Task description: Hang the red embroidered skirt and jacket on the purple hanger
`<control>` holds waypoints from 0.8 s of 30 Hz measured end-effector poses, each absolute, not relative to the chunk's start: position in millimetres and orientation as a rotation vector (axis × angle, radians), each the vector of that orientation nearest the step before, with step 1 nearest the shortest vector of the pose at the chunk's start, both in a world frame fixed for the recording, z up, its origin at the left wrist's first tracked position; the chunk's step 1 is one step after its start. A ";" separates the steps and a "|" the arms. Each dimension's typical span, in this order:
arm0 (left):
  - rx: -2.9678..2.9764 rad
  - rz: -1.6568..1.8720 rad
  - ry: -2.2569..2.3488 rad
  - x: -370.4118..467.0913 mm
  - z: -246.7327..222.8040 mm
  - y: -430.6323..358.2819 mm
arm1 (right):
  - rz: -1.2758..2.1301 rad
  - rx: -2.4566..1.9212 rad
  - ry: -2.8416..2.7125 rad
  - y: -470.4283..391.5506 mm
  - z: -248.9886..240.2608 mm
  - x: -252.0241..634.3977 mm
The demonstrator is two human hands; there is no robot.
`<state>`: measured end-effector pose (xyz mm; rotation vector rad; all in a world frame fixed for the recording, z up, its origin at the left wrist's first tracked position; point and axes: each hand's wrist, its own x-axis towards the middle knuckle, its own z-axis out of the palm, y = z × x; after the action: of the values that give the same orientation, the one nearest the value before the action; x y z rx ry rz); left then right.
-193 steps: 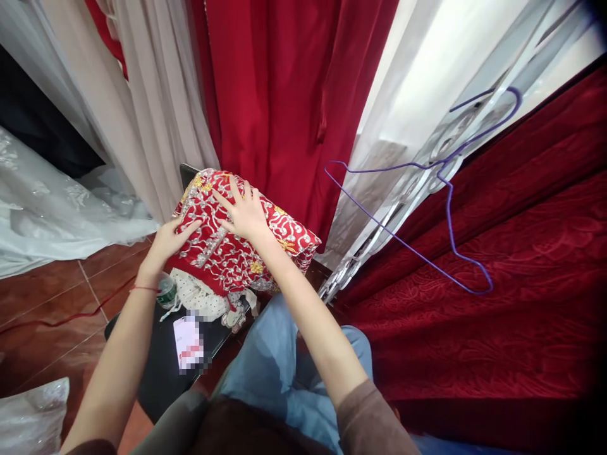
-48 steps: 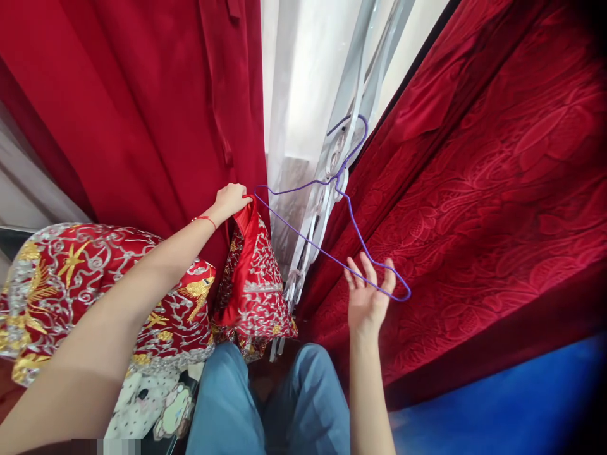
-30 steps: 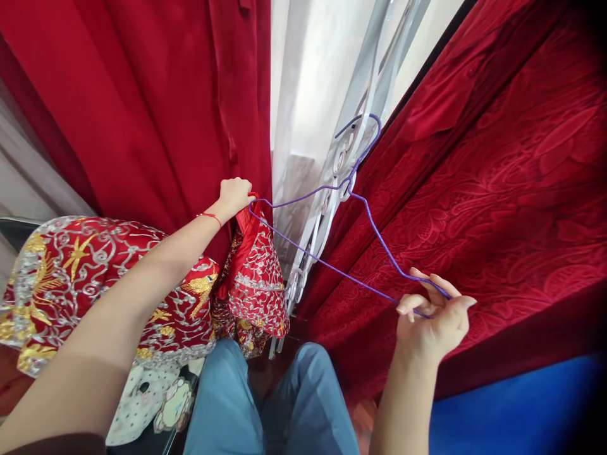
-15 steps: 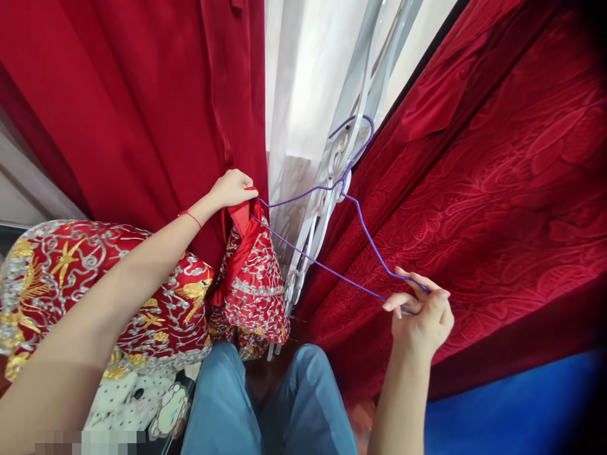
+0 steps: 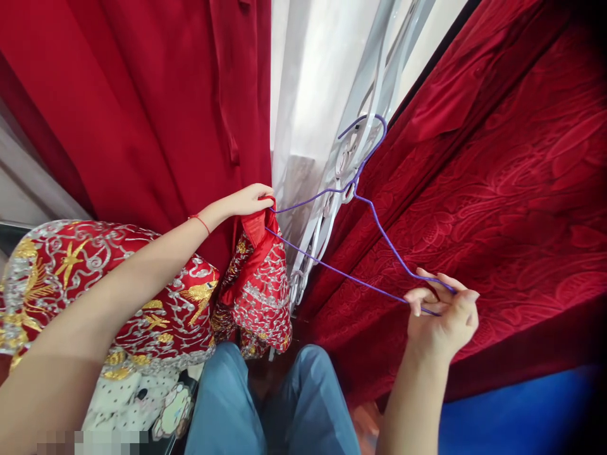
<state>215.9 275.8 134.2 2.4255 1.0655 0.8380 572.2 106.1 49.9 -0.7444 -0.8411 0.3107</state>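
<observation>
Your right hand (image 5: 443, 319) sits in the lower right of the frame, fingers curled shut around the right-hand tip of the purple wire hanger (image 5: 351, 278). Your left hand (image 5: 246, 200), just left of centre, is pinched closed on the top edge of the red embroidered garment (image 5: 260, 284), right at the hanger's opposite tip.

The hanger's long axis runs on a slant: from your left hand near mid-frame, down and to the right, to your right hand. Its hook (image 5: 367, 136) rises toward the upper middle, caught on the white metal grille (image 5: 332, 208) in front of the pale curtain (image 5: 308, 82).

So the garment lies at the left end of that bar, touching it where your left fingers grip, and hangs straight down from there toward your knees. Your left hand is the one at the cloth; your right is well apart from it, the whole bar between them.

More of the same embroidered fabric (image 5: 95, 284) is heaped at the lower left, under your left forearm. Red patterned cloth (image 5: 512, 208) fills the right side of the frame behind the hanger.
</observation>
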 end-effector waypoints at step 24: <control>2.863 0.398 1.720 175.5 148.3 288.9 | 0.177 -0.741 -0.819 113.5 35.5 570.2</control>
<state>175.5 288.9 148.3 2.8627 1.7197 0.3982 570.2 113.5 35.5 -0.7409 -0.8193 0.1774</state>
